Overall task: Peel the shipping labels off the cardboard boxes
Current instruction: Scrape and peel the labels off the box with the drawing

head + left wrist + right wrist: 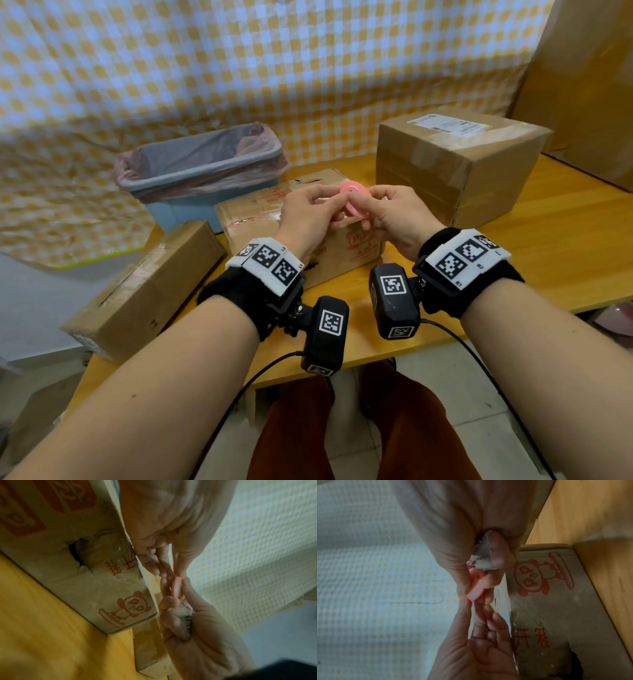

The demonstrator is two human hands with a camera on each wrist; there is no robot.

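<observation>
Both hands meet above the middle cardboard box (253, 216), which has red print and a panda drawing (135, 605). Between them is a small pink oval tool (354, 198). My left hand (327, 200) pinches its near end with thumb and fingers. My right hand (378, 202) pinches the other end, and its curled lower fingers press a crumpled white label scrap (481, 561) with a barcode into the palm. A large box (455, 171) at the back right carries a white shipping label (452, 125) on top. A long box (144, 291) lies at the left table edge.
A blue bin (202, 164) with a pink liner stands behind the middle box on the left. The wooden table (548, 246) has bare surface to the right. A checked cloth hangs behind it, and tall cardboard leans at the far right.
</observation>
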